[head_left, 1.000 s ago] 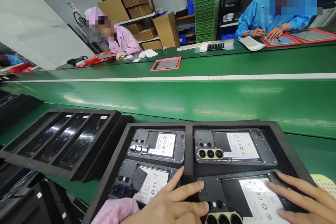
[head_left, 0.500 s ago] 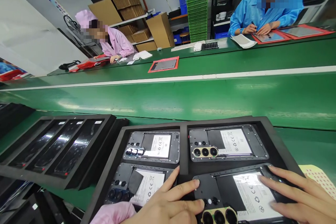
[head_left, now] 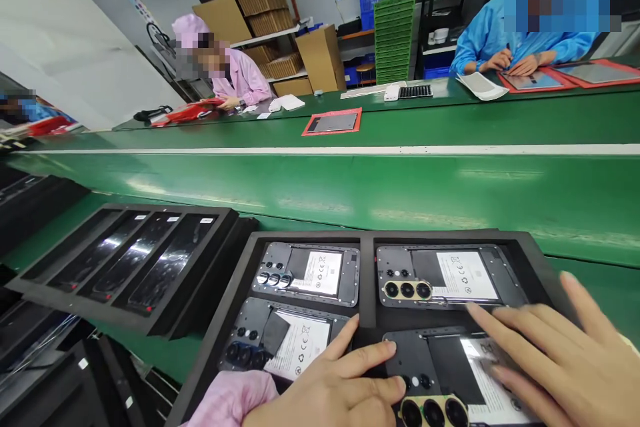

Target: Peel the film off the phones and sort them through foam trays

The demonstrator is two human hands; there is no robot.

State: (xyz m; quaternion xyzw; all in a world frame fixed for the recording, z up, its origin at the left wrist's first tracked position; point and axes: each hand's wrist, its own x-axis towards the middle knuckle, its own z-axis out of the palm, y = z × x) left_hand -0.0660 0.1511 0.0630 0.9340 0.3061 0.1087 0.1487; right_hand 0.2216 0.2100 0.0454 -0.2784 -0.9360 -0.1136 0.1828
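A black foam tray (head_left: 367,280) holds several phones with their backs off, batteries and camera lenses showing. My left hand (head_left: 340,380), in a pink sleeve, has its fingers stretched out, the tips at the left end of the near right phone (head_left: 443,360). Over the right part of that phone hovers my right hand (head_left: 565,353), fingers spread and partly blurred, hiding its right end. Behind it lies another phone with gold-rimmed lenses (head_left: 450,277). On the tray's left side are a far phone (head_left: 305,273) and a near phone (head_left: 275,337), the latter partly behind my left hand.
Left of the tray stands a stack of black foam trays (head_left: 165,213) with dark screens in slots. A green bench (head_left: 350,193) runs across, carrying a grey panel on red sheet (head_left: 333,121). Beyond sit a person in pink (head_left: 245,77) and a person in blue (head_left: 480,33).
My right hand has lifted from the near right phone's end and shifted, its fingers now spread. My left hand keeps its place on the phone's left end. The whole view has shifted slightly.
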